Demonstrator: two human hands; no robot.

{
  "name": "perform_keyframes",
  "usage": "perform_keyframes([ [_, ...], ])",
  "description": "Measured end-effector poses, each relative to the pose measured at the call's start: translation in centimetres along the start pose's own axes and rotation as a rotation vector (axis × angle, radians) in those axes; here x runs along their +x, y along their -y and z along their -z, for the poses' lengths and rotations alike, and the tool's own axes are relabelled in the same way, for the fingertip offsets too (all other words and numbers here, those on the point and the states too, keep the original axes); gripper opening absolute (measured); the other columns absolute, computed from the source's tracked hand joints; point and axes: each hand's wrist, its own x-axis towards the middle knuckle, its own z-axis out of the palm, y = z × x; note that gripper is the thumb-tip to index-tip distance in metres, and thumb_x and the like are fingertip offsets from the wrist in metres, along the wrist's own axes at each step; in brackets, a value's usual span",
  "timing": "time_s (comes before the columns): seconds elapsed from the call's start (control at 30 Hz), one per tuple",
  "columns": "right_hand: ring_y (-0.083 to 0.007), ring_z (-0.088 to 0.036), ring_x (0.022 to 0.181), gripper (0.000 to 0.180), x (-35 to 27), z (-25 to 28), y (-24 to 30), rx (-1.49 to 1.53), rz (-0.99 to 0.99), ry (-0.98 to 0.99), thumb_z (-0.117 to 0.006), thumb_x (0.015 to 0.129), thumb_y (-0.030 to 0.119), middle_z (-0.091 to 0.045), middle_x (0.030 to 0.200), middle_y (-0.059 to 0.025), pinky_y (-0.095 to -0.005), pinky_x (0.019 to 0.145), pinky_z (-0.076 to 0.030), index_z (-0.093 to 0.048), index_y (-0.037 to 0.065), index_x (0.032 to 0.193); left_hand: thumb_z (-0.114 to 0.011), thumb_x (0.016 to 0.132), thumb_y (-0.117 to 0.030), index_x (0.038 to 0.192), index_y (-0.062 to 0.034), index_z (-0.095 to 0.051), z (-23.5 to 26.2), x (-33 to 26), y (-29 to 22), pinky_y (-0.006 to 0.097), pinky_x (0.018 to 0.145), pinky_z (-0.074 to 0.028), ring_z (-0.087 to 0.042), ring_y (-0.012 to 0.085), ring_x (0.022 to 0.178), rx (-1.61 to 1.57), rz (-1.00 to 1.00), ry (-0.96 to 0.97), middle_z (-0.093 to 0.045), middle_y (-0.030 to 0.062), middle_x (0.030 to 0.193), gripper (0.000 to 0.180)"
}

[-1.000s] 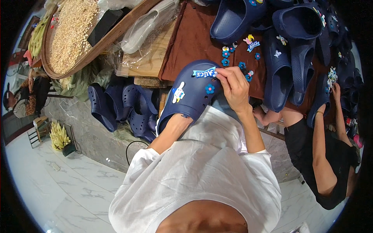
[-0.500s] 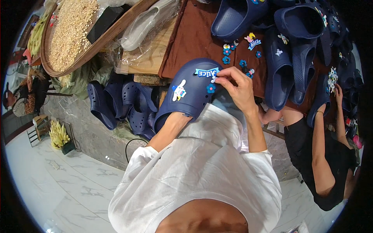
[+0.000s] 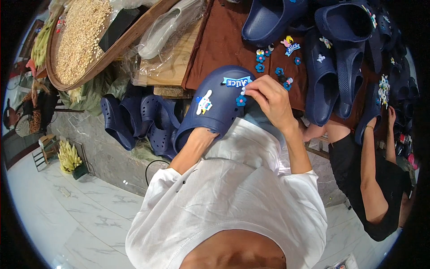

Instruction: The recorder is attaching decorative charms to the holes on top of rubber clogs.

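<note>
My left hand (image 3: pixel 202 135) is inside a navy clog (image 3: pixel 212 101) and holds it up in front of my chest; its fingers are hidden within the shoe. On the clog's upper sit a blue name-plate charm (image 3: pixel 237 82), a white cartoon charm (image 3: pixel 204 103) and a blue flower charm (image 3: pixel 241 100). Thumb and forefinger of my right hand (image 3: pixel 271 98) are pinched together on a tiny pale charm (image 3: pixel 243 91) at the clog's right side, between the name plate and the flower. Part of that charm is covered by the fingertips.
A brown cloth (image 3: pixel 224 42) bears loose flower charms (image 3: pixel 260 67), another name-plate charm (image 3: pixel 292 48) and several navy clogs (image 3: pixel 320 78). More clogs (image 3: pixel 154 119) hang at left. A basket of grain (image 3: pixel 83 40) stands far left. At right, a co-worker's arm (image 3: pixel 368 175) reaches into a clog.
The clog and both my hands have shifted slightly left. My right hand keeps its pinch at the same spot on the shoe. The co-worker's far hand has dropped a little lower.
</note>
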Motion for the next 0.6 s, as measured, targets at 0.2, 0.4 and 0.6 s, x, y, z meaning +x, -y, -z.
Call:
perform_keyframes([
  [0.2, -0.0276, -0.063, 0.081, 0.015, -0.7, -0.2, 0.4, 0.056, -0.097, -0.103, -0.073, 0.082, 0.009, -0.062, 0.090, -0.0111, -0.0359, 0.073, -0.050, -0.066, 0.003, 0.093, -0.051, 0.101, -0.012, 0.129, -0.0036, -0.056, 0.1, -0.1, 0.0, 0.030, 0.081, -0.055, -0.066, 0.0192, 0.097, -0.066, 0.021, -0.006, -0.063, 0.0095, 0.121, 0.029],
  [0.4, -0.0206, -0.063, 0.083, 0.015, -1.2, -0.7, 1.4, 0.235, -0.296, -0.131, -0.069, 0.087, 0.006, -0.062, 0.092, -0.0086, -0.0306, 0.074, -0.050, -0.065, 0.002, 0.100, -0.051, 0.101, -0.013, 0.129, -0.0036, -0.055, -0.2, 0.4, 0.2, 0.030, 0.081, -0.056, -0.066, 0.0190, 0.097, -0.128, 0.049, -0.008, -0.063, 0.0096, 0.121, 0.029],
  [0.6, -0.0107, -0.060, 0.078, 0.014, -1.2, -1.8, 1.2, 0.481, -0.407, -0.242, -0.069, 0.090, 0.008, -0.064, 0.091, -0.0040, -0.0265, 0.072, -0.050, -0.065, 0.000, 0.101, -0.051, 0.101, -0.013, 0.129, -0.0037, -0.055, 0.1, -0.2, 0.2, 0.030, 0.081, -0.056, -0.066, 0.0189, 0.098, -0.194, 0.067, -0.016, -0.063, 0.0096, 0.121, 0.029],
])
